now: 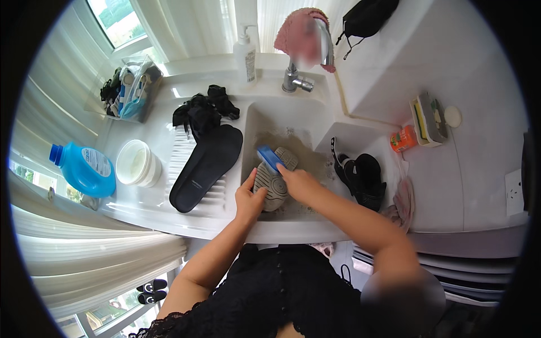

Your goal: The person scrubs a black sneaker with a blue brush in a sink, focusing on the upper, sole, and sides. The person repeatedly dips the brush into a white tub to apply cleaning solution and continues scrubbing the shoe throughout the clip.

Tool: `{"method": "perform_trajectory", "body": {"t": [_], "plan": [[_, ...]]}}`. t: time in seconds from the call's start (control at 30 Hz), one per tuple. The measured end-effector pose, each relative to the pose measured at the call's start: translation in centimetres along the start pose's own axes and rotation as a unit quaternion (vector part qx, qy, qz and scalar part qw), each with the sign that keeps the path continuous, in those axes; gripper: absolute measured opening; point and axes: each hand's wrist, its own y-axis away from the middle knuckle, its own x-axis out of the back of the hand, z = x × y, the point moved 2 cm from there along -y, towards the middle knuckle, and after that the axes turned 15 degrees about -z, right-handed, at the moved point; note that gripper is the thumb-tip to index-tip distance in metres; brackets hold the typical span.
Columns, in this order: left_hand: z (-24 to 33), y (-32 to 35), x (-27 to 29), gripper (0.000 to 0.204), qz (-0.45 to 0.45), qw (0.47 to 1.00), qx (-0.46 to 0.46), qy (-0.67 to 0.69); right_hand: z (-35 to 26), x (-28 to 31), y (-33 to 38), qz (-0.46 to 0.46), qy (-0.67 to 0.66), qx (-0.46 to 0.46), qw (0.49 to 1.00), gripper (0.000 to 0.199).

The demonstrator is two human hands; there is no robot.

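Note:
A shoe point(269, 190) is held over the sink basin point(282, 115) with its beige-grey treaded sole facing up. My left hand point(249, 198) grips the near end of this shoe, thumb along the sole's edge. In my right hand point(297, 183) is a blue scrubbing brush point(269, 158), laid across the sole; its bristles are hidden. Murky grey water point(315, 163) with some suds lies in the basin beneath. On the ribbed washboard to the left rests a long black insole point(205, 169), touching a crumpled black bundle point(200, 115) that I cannot identify.
A black shoe point(363, 177) sits on the right ledge. Leftward stand a white tub point(138, 164), a blue detergent bottle point(84, 170) and a clear bin point(131, 93). At the back are a pump bottle point(245, 59) and a faucet point(293, 80) draped with a pink cloth point(301, 36).

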Motion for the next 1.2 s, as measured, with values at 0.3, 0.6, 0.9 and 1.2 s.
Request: {"method": "perform_trajectory", "body": {"t": [0.3, 0.6, 0.9, 1.2], "plan": [[-0.4, -0.5, 0.2, 0.061, 0.034, 0.996, -0.015, 0.076, 13.5, -4.5, -1.0, -0.026, 0.008, -0.225, 0.974, 0.04], [-0.1, -0.3, -0.1, 0.06, 0.024, 0.996, -0.013, 0.081, 0.9, -0.2, 1.2, -0.007, -0.055, -0.043, 0.998, 0.044], [0.2, 0.0, -0.2, 0.06, 0.04, 0.995, -0.022, 0.086, 1.4, 0.1, 2.9, -0.069, -0.018, -0.029, 0.997, 0.037], [0.1, -0.5, -0.1, 0.06, 0.037, 0.997, -0.004, 0.065, 3.3, -0.8, -2.8, -0.048, -0.005, -0.058, 0.997, 0.043]]}}
